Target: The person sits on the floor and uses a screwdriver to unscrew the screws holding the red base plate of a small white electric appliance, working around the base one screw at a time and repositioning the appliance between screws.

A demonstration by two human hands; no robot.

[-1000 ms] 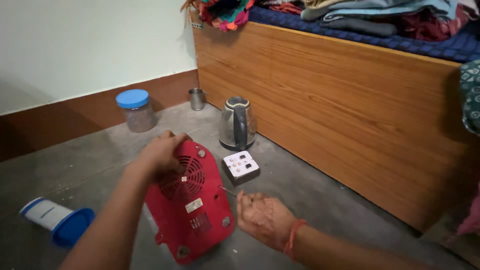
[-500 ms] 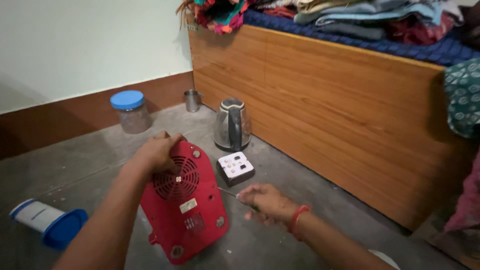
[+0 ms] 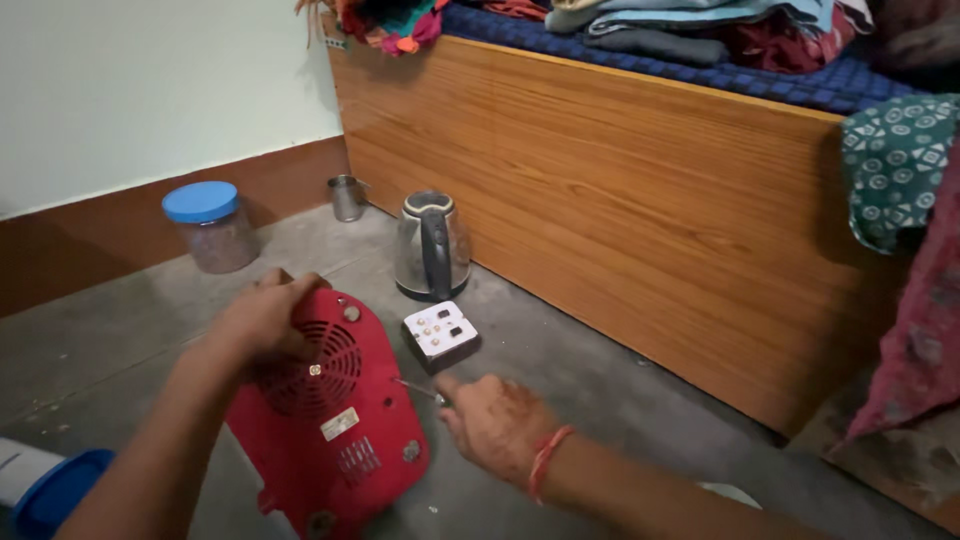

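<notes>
The right hand (image 3: 497, 423), lower centre of the frame, has its fingers closed around a thin metal tool (image 3: 418, 390); the tool's shaft points up and left, with its tip at or just off the back panel of the red appliance (image 3: 325, 420). Actual contact cannot be confirmed. The left hand (image 3: 262, 320), left of centre, grips the upper edge of the red appliance with curled fingers, holding it tilted on the grey floor (image 3: 600, 370). The appliance occupies the lower left of centre, its round vent grille facing the camera. Just right of it lies a white socket box (image 3: 441, 332), and behind that stands a steel kettle (image 3: 431, 245) near the wooden bed frame (image 3: 650, 200). A blue-lidded jar (image 3: 209, 226) sits at upper left.
</notes>
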